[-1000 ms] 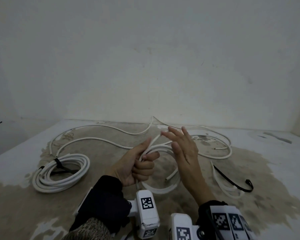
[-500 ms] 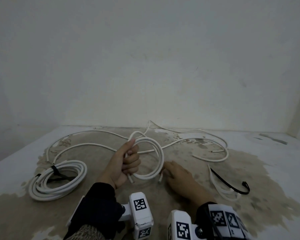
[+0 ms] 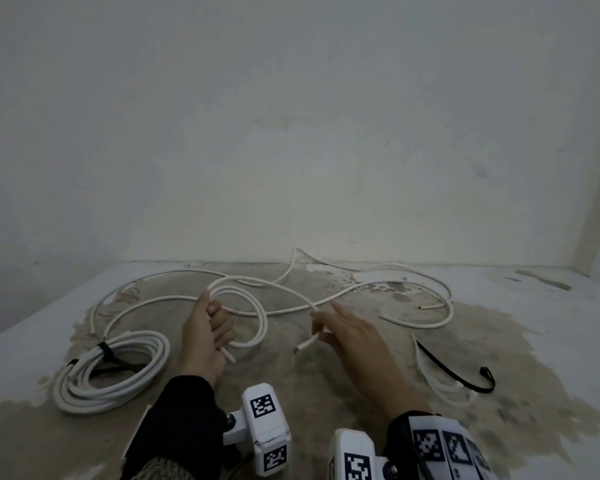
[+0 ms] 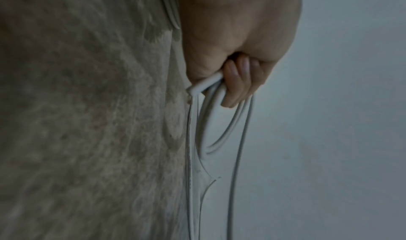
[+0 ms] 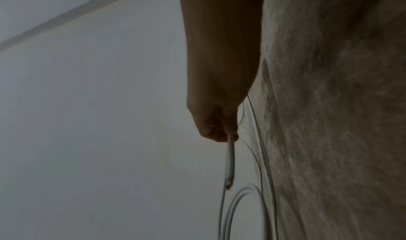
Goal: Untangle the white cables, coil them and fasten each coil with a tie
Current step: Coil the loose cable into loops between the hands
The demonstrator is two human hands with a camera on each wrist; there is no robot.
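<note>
My left hand point(image 3: 217, 327) grips a loop of loose white cable point(image 3: 262, 327) just above the floor; in the left wrist view its curled fingers point(image 4: 234, 87) close round several strands. My right hand point(image 3: 321, 332) pinches the same cable near its cut end point(image 3: 303, 344), which sticks out to the left, and the right wrist view shows that cable end point(image 5: 229, 165) below the pinching fingers. The rest of the cable point(image 3: 413, 323) trails over the floor toward the back wall. A finished coil point(image 3: 115, 372), bound by a black tie, lies at left. A loose black tie point(image 3: 458, 377) lies at right.
The stained concrete floor point(image 3: 326, 393) meets a plain wall close behind the cable. A short white cable piece point(image 3: 437, 386) lies under the loose tie. White marker blocks sit on both wrists at the bottom edge.
My right hand has risen from the floor with the cable end pinched and moved right. The loop in my left hand has spread wider and lower.
</note>
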